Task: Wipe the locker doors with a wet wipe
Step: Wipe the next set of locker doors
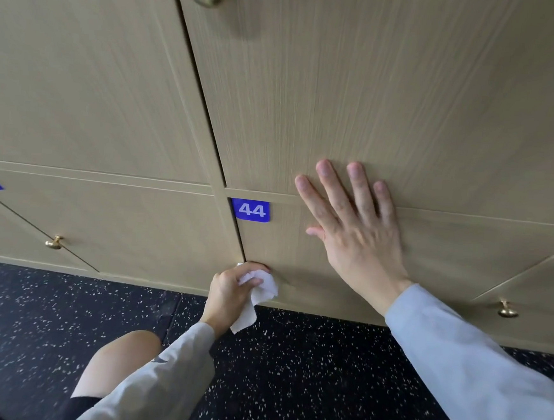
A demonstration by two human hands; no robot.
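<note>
A white wipe (255, 294) is bunched in my left hand (229, 292), fingers curled round it, pressed low on the left edge of door 44 (299, 251), close to the floor (62, 309). A loose tail of the wipe hangs below my hand. My right hand (353, 229) lies flat, fingers spread and straight, bracing across the seam between door 44 and the door above (345, 82). Likely risks: the tail could drag on the speckled floor and smear dirt back onto the door; the wipe could snag in the gap beside the door; my bracing palm may leave prints; the blue 44 label (250, 210) could lift if rubbed hard.
</note>
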